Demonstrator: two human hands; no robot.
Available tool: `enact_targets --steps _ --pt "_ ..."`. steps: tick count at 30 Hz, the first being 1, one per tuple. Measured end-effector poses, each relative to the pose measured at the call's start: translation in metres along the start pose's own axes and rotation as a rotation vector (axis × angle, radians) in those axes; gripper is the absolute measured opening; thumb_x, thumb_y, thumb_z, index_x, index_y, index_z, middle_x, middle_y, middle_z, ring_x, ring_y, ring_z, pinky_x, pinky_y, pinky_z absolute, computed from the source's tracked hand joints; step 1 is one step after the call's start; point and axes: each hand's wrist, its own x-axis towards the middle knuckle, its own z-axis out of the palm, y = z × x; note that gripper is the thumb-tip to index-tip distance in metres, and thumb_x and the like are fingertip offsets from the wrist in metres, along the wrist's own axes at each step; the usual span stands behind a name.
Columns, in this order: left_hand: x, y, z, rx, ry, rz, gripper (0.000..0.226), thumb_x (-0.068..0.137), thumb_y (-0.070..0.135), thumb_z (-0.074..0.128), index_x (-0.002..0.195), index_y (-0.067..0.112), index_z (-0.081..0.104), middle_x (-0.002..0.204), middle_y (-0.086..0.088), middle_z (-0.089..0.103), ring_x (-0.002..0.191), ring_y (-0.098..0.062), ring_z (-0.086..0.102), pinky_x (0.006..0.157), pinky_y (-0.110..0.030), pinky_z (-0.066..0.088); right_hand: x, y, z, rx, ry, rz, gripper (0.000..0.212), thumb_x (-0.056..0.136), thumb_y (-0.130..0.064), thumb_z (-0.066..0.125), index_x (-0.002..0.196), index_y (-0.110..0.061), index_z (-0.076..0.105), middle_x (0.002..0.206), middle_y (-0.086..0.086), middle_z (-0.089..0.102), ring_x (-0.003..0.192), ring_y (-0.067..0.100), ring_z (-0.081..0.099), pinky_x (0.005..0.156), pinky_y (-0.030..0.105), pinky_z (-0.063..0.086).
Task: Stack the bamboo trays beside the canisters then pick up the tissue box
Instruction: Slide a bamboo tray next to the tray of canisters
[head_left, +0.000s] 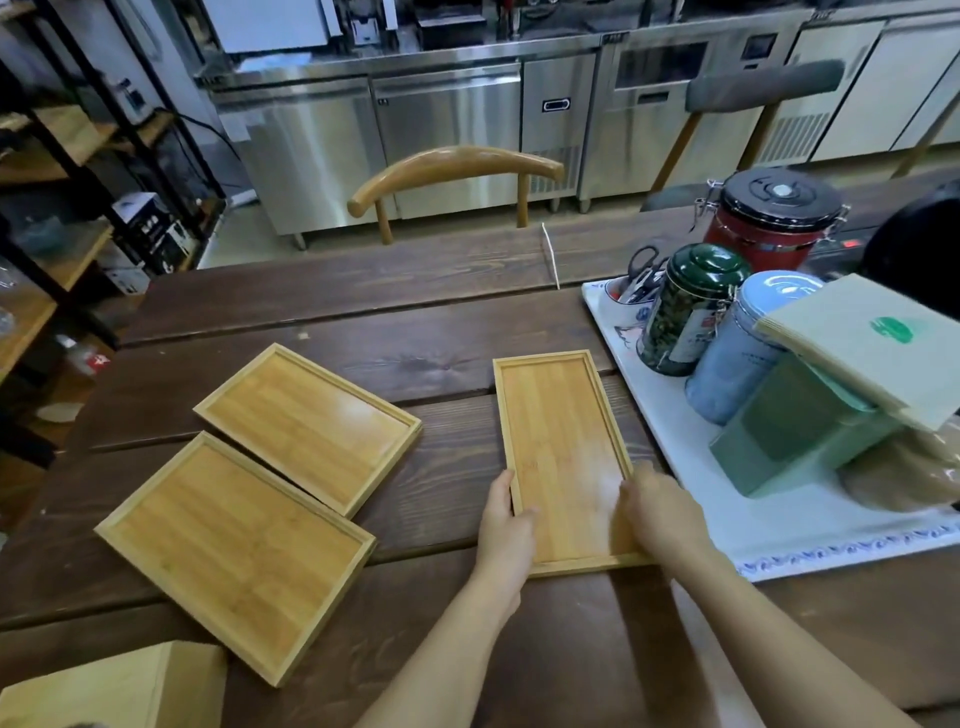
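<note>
Right now I judge the stacking has only begun: I see one narrow tray (563, 457) lying flat on the dark plank table (363, 291), just beside the white cloth (810, 525) where the canisters stand, and nothing sits on it yet. My left hand (506, 525) grips the tray's left rim, fingers along the outer edge and thumb curled over onto the floor of the tray. My right hand (657, 512) lies over the right rim; it is blurred, so I cannot tell whether those fingers are clamped or just resting.

Two wider trays wait to the left, well apart from the narrow one: the far tray (309, 426) and the near tray (234, 553), both skewed and close together corner to edge. The next move, as I read it, calls for letting go here, reaching left, and lifting one of those by its raised rim, then squaring it over the narrow tray. Since they look wider than the base, the stack may sit unevenly.

All three are pale bamboo, smooth and slightly glossy, shallow rectangles with thin upright lips. The table is rough-grained, with gaps between planks. On the cloth stand a green tin canister (685, 312), a pale blue one (743, 348) with a wire clasp, and a red one with a black lid (769, 218) behind. The green box (789, 441) at the right looks like the tissue box, untouched, with a flat beige packet (872, 343) leaning on it.
</note>
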Motion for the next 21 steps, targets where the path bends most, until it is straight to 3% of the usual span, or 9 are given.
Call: enact_targets --steps 3,7,9,12,16,21 --pt "0.002 0.001 0.017 0.04 -0.064 -0.011 0.055 0.096 0.005 0.043 0.145 0.028 0.03 0.151 0.003 0.036 0.134 -0.015 0.037 0.11 -0.034 0.031 0.01 0.012 -0.008 -0.056 0.027 0.05 0.027 0.093 -0.007 0.037 0.118 -0.001 0.045 0.114 0.022 0.063 0.103 0.04 0.06 0.081 0.041 0.048" --pt "0.004 0.005 0.026 0.085 -0.099 0.012 0.055 0.096 0.006 0.044 0.146 0.024 0.031 0.159 0.008 0.017 0.145 -0.014 0.018 0.118 -0.034 0.017 0.015 0.016 -0.014 -0.127 0.046 0.067 0.024 0.09 -0.005 0.037 0.111 -0.001 0.048 0.112 0.021 0.062 0.102 0.039 0.06 0.079 0.038 0.047" --pt "0.005 0.007 0.022 0.1 -0.11 0.019 0.051 0.096 0.008 0.046 0.144 0.021 0.036 0.157 0.006 0.022 0.144 -0.013 0.02 0.116 -0.032 0.021 0.013 0.012 -0.014 -0.187 0.08 0.049 0.025 0.088 -0.002 0.038 0.11 -0.001 0.049 0.112 0.018 0.06 0.1 0.038 0.061 0.073 0.036 0.045" --pt "0.006 0.014 0.004 0.142 -0.124 0.031 0.044 0.096 0.013 0.047 0.139 0.018 0.043 0.146 0.0 0.045 0.133 -0.014 0.04 0.099 -0.025 0.035 0.014 -0.003 -0.018 -0.185 0.152 0.007 0.021 0.087 -0.004 0.041 0.104 -0.001 0.053 0.108 0.016 0.061 0.096 0.036 0.061 0.063 0.033 0.034" --pt "0.015 0.02 -0.045 0.277 0.058 0.111 0.041 0.096 0.02 0.048 0.137 0.02 0.046 0.142 0.001 0.049 0.13 -0.015 0.044 0.107 -0.032 0.036 0.018 -0.041 -0.025 -0.074 0.221 -0.21 0.02 0.09 -0.015 0.044 0.1 -0.004 0.058 0.104 0.014 0.064 0.09 0.034 0.06 0.063 0.033 0.037" --pt "0.032 0.023 -0.12 0.545 0.412 0.224 0.045 0.095 0.02 0.049 0.139 0.012 0.041 0.147 -0.008 0.04 0.134 -0.024 0.037 0.113 -0.038 0.03 0.022 -0.111 -0.013 0.132 0.089 -0.395 0.022 0.09 -0.021 0.049 0.102 -0.006 0.06 0.108 0.014 0.063 0.098 0.032 0.059 0.079 0.036 0.047"
